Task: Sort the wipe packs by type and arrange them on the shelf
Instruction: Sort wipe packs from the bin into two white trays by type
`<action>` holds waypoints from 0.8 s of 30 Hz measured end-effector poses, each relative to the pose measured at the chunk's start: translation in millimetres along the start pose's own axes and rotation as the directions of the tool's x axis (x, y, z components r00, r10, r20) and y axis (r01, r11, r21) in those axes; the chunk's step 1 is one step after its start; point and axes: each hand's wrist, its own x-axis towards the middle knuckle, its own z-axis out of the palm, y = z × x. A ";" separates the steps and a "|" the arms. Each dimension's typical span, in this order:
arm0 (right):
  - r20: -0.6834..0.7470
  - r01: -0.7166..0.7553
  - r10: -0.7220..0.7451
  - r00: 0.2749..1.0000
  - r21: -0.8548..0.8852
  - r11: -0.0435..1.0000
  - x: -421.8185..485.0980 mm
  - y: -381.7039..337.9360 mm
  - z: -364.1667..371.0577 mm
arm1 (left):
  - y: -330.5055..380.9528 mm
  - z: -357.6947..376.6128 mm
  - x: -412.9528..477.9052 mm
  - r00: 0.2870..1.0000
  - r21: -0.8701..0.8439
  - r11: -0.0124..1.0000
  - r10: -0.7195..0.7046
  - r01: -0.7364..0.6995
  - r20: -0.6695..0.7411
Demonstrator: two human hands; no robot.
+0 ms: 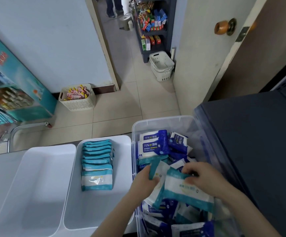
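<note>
Left hand point(144, 180) gripping a soft teal-edged pack point(161, 168), right hand point(205, 177) pinching another crinkly pack point(181, 189), clear plastic bin point(156, 120).

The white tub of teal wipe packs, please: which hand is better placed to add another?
Probably left: the left hand grips a teal-edged white wipe pack and lies nearest the white plastic tub.

Wipe packs point(181, 187): glossy plastic film; clear bin point(156, 122): translucent plastic; white tubs point(36, 177): smooth matt plastic.
</note>
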 end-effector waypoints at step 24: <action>-0.286 0.174 -0.124 0.950 0.155 0.972 58.3 -42.3 51.5 | -15.9 -17.0 -43.1 0.963 -0.571 0.806 -0.253 0.155 -0.095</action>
